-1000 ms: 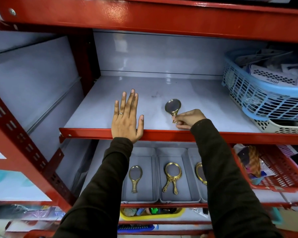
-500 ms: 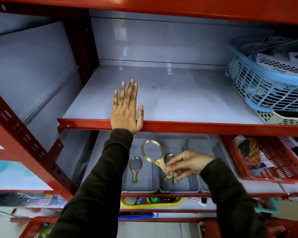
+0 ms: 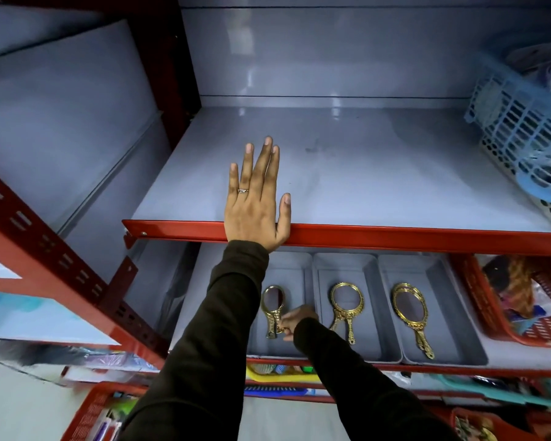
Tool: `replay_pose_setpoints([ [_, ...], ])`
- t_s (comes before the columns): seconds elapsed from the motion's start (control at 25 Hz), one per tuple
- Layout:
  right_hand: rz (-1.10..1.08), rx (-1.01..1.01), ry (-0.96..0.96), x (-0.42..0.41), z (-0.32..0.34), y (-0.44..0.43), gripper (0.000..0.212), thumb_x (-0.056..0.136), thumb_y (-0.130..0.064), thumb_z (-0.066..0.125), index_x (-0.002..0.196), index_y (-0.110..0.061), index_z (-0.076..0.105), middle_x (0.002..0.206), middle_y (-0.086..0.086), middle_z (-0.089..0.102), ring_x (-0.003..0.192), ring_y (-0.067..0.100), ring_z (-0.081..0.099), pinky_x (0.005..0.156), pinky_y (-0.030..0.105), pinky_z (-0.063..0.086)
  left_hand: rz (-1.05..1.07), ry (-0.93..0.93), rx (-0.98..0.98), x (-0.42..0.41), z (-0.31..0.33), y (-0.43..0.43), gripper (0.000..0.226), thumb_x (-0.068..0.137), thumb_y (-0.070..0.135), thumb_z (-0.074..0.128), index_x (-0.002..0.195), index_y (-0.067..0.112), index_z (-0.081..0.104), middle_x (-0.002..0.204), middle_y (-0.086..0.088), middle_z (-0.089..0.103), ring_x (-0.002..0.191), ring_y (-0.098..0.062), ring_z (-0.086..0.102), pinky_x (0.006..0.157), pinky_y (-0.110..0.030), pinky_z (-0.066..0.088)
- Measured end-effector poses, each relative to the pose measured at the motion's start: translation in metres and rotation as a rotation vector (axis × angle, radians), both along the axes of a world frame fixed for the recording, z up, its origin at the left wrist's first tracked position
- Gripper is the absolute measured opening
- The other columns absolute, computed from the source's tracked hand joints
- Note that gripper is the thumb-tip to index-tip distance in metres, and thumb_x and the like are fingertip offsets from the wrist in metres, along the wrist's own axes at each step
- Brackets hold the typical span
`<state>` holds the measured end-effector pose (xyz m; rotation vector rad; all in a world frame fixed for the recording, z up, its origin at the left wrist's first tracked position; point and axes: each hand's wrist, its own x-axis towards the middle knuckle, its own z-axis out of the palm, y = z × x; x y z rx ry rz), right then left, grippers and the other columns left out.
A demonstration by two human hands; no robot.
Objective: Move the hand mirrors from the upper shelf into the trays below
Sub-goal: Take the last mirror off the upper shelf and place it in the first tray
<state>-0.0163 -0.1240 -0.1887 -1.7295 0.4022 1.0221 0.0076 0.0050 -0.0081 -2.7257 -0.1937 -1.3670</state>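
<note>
A: Mirrors lie in all three grey trays on the lower shelf. The left tray holds a small gold mirror, the middle tray a round gold one, and the right tray an oval one; the rims in the middle and right trays look doubled, so more may be stacked there, though I cannot tell.

B: Where are the hands?

A: The left hand lies flat on the upper shelf, fingers spread and straight, gripping nothing, its heel over the red front edge. A ring sits on one finger. The right hand is down in the left tray, fingers curled at the small mirror's handle. They touch it near its lower end; whether they pinch it or merely rest against it, I cannot tell.

B: Anything else on the upper shelf?

A: Only a blue basket at the far right, stacked on a white perforated one. A red basket stands right of the trays below.
</note>
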Motion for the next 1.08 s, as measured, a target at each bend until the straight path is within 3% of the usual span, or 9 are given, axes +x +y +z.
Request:
replay_pose_setpoints([
  [0.08,-0.010,0.003,0.010,-0.001,-0.009,0.002,0.018,0.097,-0.006,0.053,0.083,-0.011,0.063,0.079,0.001,0.060,0.065,0.009,0.058,0.087,0.031,0.057,-0.002,-0.002,0.002,0.001,0.000,0.000,0.071,0.091,0.039,0.029,0.154,0.010,0.018,0.161,-0.006,0.018,0.151,-0.025,0.009,0.123,-0.041,0.001],
  [0.2,-0.043,-0.021,-0.025,-0.003,-0.021,0.008,0.010,0.095,-0.002,0.056,0.092,-0.001,0.066,0.075,0.007,0.059,0.064,0.015,0.057,0.089,0.037,0.055,-0.017,-0.010,-0.002,0.001,0.000,-0.001,0.069,0.092,0.040,0.025,0.154,0.011,0.019,0.161,-0.006,0.019,0.151,-0.025,0.010,0.123,-0.042,0.002],
  [0.32,-0.104,0.005,-0.016,-0.007,-0.018,0.001,0.018,0.092,0.001,0.059,0.075,-0.004,0.062,0.067,0.011,0.060,0.058,0.018,0.057,0.079,0.037,0.059,-0.033,0.000,0.006,0.001,-0.001,-0.001,0.070,0.091,0.040,0.026,0.154,0.011,0.017,0.162,-0.005,0.018,0.151,-0.022,0.005,0.123,-0.042,0.002],
  [0.44,-0.129,0.008,-0.094,-0.006,-0.006,-0.019,0.015,0.090,-0.008,0.066,0.075,-0.003,0.065,0.073,0.014,0.065,0.066,0.025,0.063,0.082,0.044,0.061,-0.027,0.022,0.009,0.000,0.000,0.000,0.071,0.091,0.040,0.028,0.155,0.012,0.014,0.162,-0.005,0.016,0.151,-0.022,0.005,0.123,-0.042,0.002],
  [0.52,-0.226,0.096,-0.078,-0.007,0.008,-0.043,0.016,0.090,-0.010,0.066,0.076,-0.004,0.062,0.074,0.014,0.062,0.064,0.025,0.058,0.068,0.042,0.060,-0.018,0.047,-0.002,-0.003,0.002,-0.003,0.072,0.091,0.039,0.031,0.155,0.012,0.014,0.162,-0.005,0.014,0.151,-0.024,0.007,0.124,-0.042,0.003],
  [0.68,-0.361,0.225,-0.104,-0.012,0.040,-0.102,0.014,0.095,-0.013,0.061,0.104,-0.002,0.062,0.094,0.017,0.064,0.077,0.029,0.062,0.068,0.039,0.055,-0.006,0.119,-0.074,-0.012,0.011,-0.008,0.072,0.092,0.037,0.032,0.155,0.010,0.013,0.163,-0.006,0.011,0.152,-0.025,0.007,0.124,-0.042,0.004],
  [0.8,-0.405,0.253,-0.181,-0.016,0.059,-0.146,0.018,0.096,-0.014,0.058,0.107,-0.001,0.063,0.099,0.020,0.065,0.077,0.029,0.063,0.065,0.035,0.054,-0.034,0.135,-0.174,-0.024,0.012,-0.016,0.070,0.094,0.039,0.029,0.156,0.010,0.012,0.163,-0.006,0.009,0.152,-0.025,0.003,0.124,-0.042,0.002],
  [1.0,-0.455,0.282,-0.182,-0.014,0.067,-0.203,0.021,0.098,-0.011,0.055,0.111,0.002,0.065,0.136,0.035,0.055,0.117,0.052,0.057,0.068,0.035,0.052,-0.169,0.175,-0.328,-0.064,-0.040,-0.076,0.068,0.092,0.036,0.030,0.156,0.017,0.015,0.164,-0.002,0.007,0.152,-0.024,0.001,0.123,-0.041,-0.010],
  [1.08,-0.462,0.254,-0.173,-0.008,0.066,-0.223,0.026,0.098,-0.012,0.055,0.118,0.002,0.064,0.137,0.035,0.054,0.115,0.049,0.057,0.068,0.034,0.052,-0.233,0.263,-0.389,-0.080,-0.074,-0.112,0.066,0.092,0.035,0.032,0.155,0.020,0.017,0.164,0.001,0.010,0.152,-0.020,0.003,0.123,-0.039,-0.008],
])
